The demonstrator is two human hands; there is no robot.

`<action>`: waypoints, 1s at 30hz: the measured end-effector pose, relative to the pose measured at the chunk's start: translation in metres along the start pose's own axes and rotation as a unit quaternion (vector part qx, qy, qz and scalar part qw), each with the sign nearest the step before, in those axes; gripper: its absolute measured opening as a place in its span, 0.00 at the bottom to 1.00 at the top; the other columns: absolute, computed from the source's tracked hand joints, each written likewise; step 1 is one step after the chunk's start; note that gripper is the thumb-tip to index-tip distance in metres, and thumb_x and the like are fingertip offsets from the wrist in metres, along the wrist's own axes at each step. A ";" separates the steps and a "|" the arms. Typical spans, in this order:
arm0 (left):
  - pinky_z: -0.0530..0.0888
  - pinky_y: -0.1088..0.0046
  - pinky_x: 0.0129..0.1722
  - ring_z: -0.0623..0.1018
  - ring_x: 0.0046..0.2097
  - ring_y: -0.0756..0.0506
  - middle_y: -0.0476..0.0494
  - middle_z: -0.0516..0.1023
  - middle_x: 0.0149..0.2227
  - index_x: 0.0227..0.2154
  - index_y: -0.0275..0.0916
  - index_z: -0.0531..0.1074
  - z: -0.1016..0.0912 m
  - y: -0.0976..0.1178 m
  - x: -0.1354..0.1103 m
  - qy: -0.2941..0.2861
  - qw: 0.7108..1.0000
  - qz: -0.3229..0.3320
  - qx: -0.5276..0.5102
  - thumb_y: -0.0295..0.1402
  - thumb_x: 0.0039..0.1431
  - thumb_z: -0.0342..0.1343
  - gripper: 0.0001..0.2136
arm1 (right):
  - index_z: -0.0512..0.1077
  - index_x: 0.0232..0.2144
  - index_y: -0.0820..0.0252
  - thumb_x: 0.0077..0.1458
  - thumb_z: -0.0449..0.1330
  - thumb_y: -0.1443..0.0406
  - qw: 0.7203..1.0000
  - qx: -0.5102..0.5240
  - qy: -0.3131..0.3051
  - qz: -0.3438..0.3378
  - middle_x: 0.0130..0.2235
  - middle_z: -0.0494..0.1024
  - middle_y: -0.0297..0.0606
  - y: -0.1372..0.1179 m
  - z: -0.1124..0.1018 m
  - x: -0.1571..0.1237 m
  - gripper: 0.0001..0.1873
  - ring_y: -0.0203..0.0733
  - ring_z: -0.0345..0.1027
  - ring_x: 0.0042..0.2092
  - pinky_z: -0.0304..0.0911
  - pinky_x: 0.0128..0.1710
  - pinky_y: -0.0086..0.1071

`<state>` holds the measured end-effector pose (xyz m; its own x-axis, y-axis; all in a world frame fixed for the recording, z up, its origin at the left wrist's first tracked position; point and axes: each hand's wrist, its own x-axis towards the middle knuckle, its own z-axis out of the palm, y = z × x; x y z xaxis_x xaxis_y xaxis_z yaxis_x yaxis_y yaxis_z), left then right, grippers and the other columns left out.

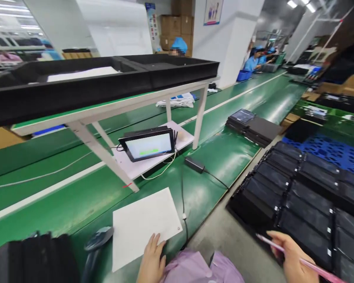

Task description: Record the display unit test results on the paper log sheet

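Observation:
My left hand [153,257] lies with its fingers stretched out over the lower edge of a white sheet [141,224] on the green bench. Off to the right, my right hand [296,255] grips a slim pink pen [309,265], its tip pointing left. Just beyond that hand is a black foam tray [250,200] holding rows of dark flat screens [308,202]. Left of the sheet lies a dark handheld scanner [98,241]. Whether the pen touches the tray cannot be made out.
A white stand [199,118] carries black trays [106,84] above and a lit tablet [150,145] on its lower shelf. A power adapter [194,164] and its cable cross the bench. Black foam pieces [35,257] stand at lower left. Dark panels [253,125] are stacked farther along.

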<state>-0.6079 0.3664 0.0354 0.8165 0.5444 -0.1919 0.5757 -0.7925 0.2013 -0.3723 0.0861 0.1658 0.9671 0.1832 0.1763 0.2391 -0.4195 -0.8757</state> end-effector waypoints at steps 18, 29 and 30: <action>0.46 0.45 0.58 0.49 0.63 0.34 0.31 0.49 0.62 0.58 0.34 0.56 0.009 -0.068 0.010 -0.043 0.983 -0.122 0.128 0.36 0.58 0.40 0.25 | 0.72 0.33 0.59 0.57 0.54 0.60 0.971 -0.080 -0.096 -0.203 0.36 0.76 0.38 -0.043 0.078 -0.042 0.11 0.40 0.72 0.36 0.68 0.38 0.28; 0.48 0.46 0.57 0.51 0.62 0.34 0.31 0.51 0.62 0.58 0.35 0.57 0.003 -0.062 0.011 -0.062 0.979 -0.128 0.146 0.37 0.59 0.43 0.25 | 0.74 0.32 0.60 0.55 0.51 0.60 0.964 -0.032 -0.232 -0.128 0.32 0.76 0.39 -0.020 0.119 -0.016 0.13 0.39 0.70 0.34 0.66 0.35 0.28; 0.48 0.46 0.57 0.52 0.62 0.34 0.31 0.52 0.61 0.57 0.34 0.58 0.001 -0.059 0.013 -0.059 0.979 -0.134 0.144 0.38 0.59 0.43 0.24 | 0.74 0.31 0.60 0.54 0.51 0.60 0.965 -0.019 -0.241 -0.098 0.32 0.76 0.39 -0.017 0.128 -0.011 0.13 0.39 0.70 0.33 0.65 0.35 0.29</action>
<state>-0.6319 0.4199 0.0197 0.6178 0.7214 -0.3130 0.7191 -0.6793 -0.1464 -0.3984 0.2048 0.1206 0.7531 0.6503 0.0992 0.4245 -0.3652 -0.8285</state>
